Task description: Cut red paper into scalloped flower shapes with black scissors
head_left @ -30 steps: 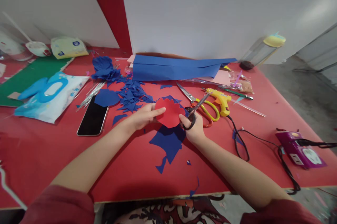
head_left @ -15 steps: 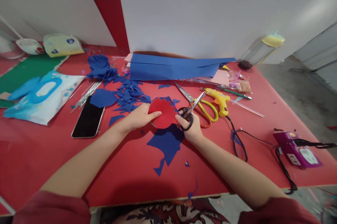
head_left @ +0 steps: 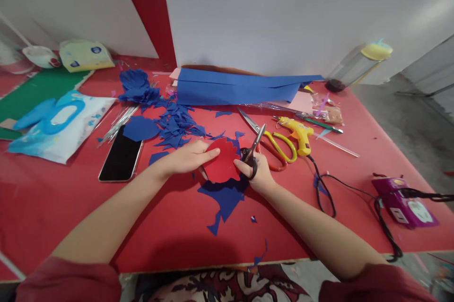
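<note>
My left hand pinches a red paper piece with a scalloped edge, thumb on top and fingers underneath. Black-handled scissors are in my right hand, their blades pointing up and away from me. The right thumb reaches to the red piece's right edge; whether it presses on the paper I cannot tell. Below both hands lie dark blue paper scraps. Just beyond the right hand rests a larger pair of scissors with red and yellow handles.
A yellow glue gun lies at right, its cord running toward a purple power box. Folded blue paper lies at the back. On the left are a phone, a blue paper flower and a wipes pack.
The red paper has turned in my left hand, its scalloped edge now facing more to the right. The small scissors have tilted more upright in my right hand. My view has shifted slightly.
</note>
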Motion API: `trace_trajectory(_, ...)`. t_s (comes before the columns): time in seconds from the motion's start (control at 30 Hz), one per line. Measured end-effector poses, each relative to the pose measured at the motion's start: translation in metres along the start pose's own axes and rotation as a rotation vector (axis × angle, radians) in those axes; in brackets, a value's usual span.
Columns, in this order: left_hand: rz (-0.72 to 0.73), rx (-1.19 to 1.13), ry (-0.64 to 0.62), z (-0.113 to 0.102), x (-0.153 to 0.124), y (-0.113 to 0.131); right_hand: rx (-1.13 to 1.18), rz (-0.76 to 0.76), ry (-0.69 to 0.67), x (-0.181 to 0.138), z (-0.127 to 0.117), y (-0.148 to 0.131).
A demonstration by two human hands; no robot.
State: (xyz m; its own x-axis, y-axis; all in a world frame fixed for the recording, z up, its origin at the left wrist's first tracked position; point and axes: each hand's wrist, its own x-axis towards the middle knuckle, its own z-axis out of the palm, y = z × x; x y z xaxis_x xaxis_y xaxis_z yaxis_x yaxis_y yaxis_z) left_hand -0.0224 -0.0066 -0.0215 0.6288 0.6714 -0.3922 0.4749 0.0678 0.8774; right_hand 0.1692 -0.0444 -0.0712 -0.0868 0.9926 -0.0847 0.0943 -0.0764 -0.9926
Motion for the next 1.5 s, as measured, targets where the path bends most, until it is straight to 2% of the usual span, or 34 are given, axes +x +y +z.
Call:
trace_trajectory(0.17,0.149,0.164,0.235,-0.002,0.002,-0.005,0.000,0.018,0.057,0.001,0.000,0.001)
trace_trajectory(0.27,0.161,0.121,0.320,-0.002,0.002,-0.006,-0.005,0.015,0.086,0.001,0.000,0.001)
trace_trajectory(0.37,0.200,0.056,0.298,-0.003,0.001,-0.005,0.001,0.013,0.091,0.001,0.000,0.001)
trace_trajectory(0.47,0.300,0.134,0.171,-0.007,0.001,-0.006,0.000,0.014,0.084,0.001,0.000,0.000)
trace_trajectory(0.6,0.201,0.220,-0.064,-0.010,0.000,-0.006,-0.014,0.027,0.032,0.000,0.000,-0.001)
trace_trajectory(0.7,0.162,0.196,-0.137,-0.011,-0.001,-0.007,-0.030,0.029,-0.025,-0.001,-0.001,-0.001)
trace_trajectory(0.8,0.196,0.234,-0.130,-0.012,-0.001,-0.007,-0.044,0.015,-0.057,-0.001,-0.001,0.001)
trace_trajectory(1.07,0.244,0.360,-0.009,-0.009,-0.001,-0.006,-0.060,0.024,-0.024,0.000,0.000,-0.001)
trace_trajectory(1.37,0.224,0.431,0.131,-0.012,-0.008,0.005,0.075,0.100,0.022,0.000,0.003,-0.001)
trace_trajectory(1.5,0.219,0.435,0.208,-0.017,-0.012,0.006,0.128,0.090,-0.017,-0.001,0.003,0.003)
